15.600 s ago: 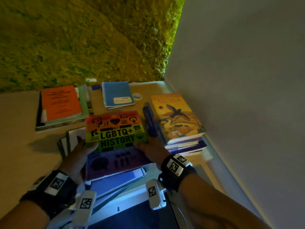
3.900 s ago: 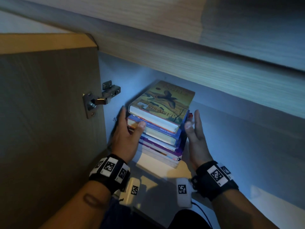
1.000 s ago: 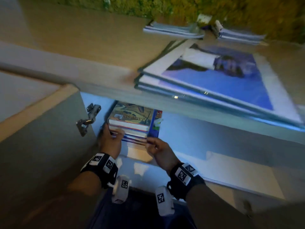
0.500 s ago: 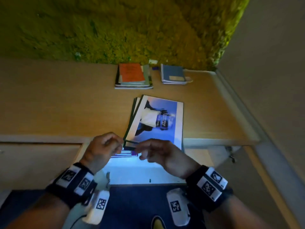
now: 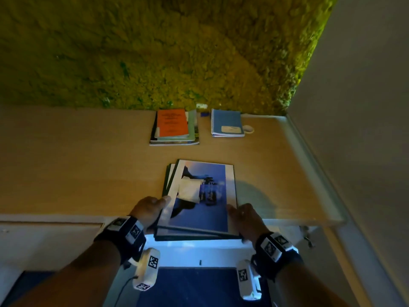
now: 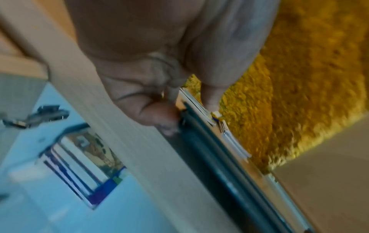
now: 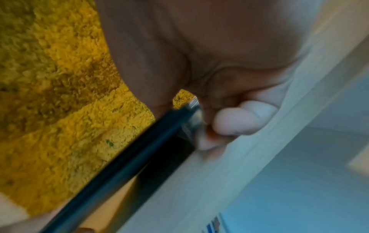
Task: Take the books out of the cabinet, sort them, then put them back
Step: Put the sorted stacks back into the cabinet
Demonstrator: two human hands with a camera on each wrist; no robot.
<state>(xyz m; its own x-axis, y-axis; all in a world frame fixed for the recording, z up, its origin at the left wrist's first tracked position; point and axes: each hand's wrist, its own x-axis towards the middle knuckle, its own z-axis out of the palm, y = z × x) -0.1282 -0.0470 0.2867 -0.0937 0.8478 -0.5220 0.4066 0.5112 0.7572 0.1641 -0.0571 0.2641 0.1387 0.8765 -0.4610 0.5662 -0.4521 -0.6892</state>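
- Now I see both hands on the pile of large, thin, glossy books (image 5: pixel 200 200) that lies flat on the smooth pale wooden cabinet top (image 5: pixel 88 169), its near end jutting over the front edge.
- My left hand (image 5: pixel 148 210) grips the pile's left edge: the thumb lies on the blue-and-white top cover, and the left wrist view shows the fingers (image 6: pixel 157 116) curled under the dark stacked edges.
- My right hand (image 5: pixel 245 220) pinches the right edge the same way, thumb on top, fingertips (image 7: pixel 239 118) bent under and pressed against the cabinet's front lip.
- Farther back, near the wall, sits a flat pile of thin books topped by a matte orange cover (image 5: pixel 172 124), and just beside it a blue spiral-bound notebook with a pale label (image 5: pixel 226 124).
- Behind them rises a rough, clumpy yellow-green moss wall (image 5: pixel 155 52); a plain smooth wall (image 5: pixel 365 107) closes the right side.
- Inside the lit cabinet, the left wrist view shows a blurred stack of thicker books (image 6: pixel 83 165) lying flat, near a metal door hinge (image 6: pixel 40 116).
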